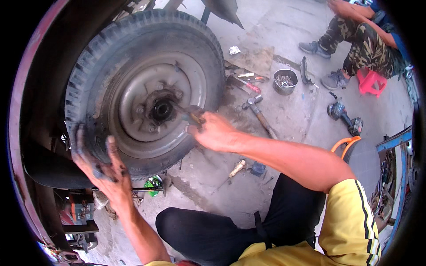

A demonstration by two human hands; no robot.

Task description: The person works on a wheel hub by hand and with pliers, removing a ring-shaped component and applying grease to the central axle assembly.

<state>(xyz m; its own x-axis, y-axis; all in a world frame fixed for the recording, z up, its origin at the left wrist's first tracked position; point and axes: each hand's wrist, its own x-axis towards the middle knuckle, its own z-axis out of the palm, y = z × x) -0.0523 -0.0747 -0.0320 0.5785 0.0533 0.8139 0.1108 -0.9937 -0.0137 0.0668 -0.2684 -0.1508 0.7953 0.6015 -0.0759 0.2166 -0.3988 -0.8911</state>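
Observation:
A truck-style wheel stands upright at the left, with a black tyre (205, 48) around a worn grey rim (131, 104). At its centre is a dark, greasy hub (162, 109) with a round opening, ringed by nuts. My left hand (104, 170) lies with spread fingers against the tyre's lower left side, its skin smeared black. Closed around a slim, dark tool (181, 107), my right hand (214, 132) is just right of the hub. The tool's narrow end points at the hub's edge. Its handle is mostly hidden by my fingers, so its exact kind is unclear.
On the floor to the right lie a hammer (262, 116), a metal bowl (284, 91) of small parts and a cordless power tool (344, 116). A screwdriver (237, 169) lies near my knees. Another person (368, 51) sits on a pink stool (373, 84), beyond a blue rack (403, 168).

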